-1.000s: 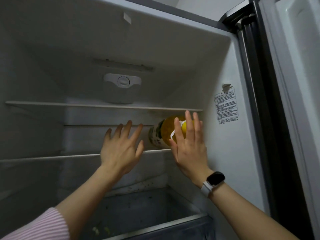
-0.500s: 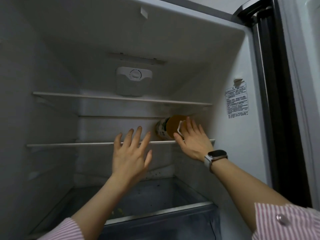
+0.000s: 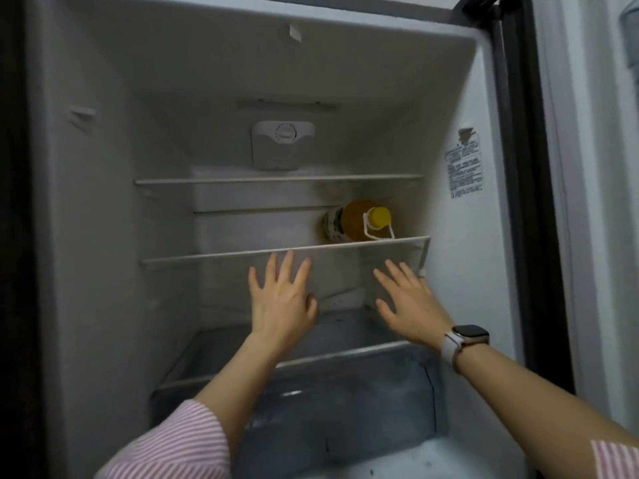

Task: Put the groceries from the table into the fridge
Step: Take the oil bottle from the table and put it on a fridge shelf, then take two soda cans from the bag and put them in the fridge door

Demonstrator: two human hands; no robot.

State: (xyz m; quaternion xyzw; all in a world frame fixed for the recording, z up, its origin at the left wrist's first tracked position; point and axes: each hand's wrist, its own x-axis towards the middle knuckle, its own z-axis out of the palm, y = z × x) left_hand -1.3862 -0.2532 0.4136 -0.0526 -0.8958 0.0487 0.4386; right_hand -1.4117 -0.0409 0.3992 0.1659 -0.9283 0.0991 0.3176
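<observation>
Filling nearly the whole frame, the open fridge (image 3: pixel 103 202) is shown with its interior almost bare, the door's dark seal running down the right edge. Two thin shelves are seen across the centre, the upper shelf (image 3: pixel 276 179) empty and the lower shelf (image 3: pixel 214 255) carrying the only grocery in view. A clear drawer (image 3: pixel 345 392) is seen along the bottom, beneath both forearms. The left hand (image 3: pixel 280 302) and the right hand (image 3: pixel 409 305), a watch (image 3: pixel 465 337) strapped at its wrist, are held apart just below the lower shelf's front edge, fingers straight and spread, nothing gripped. The bottle (image 3: pixel 356 221) is seen lying on its side at centre right, its yellow cap facing the camera and a white carry loop hanging from the neck. It is judged fairly heavy with liquid, smooth-sided and apt to roll; the loop or neck would be the surest hold. A printed label (image 3: pixel 463 167) is stuck on the right wall.
</observation>
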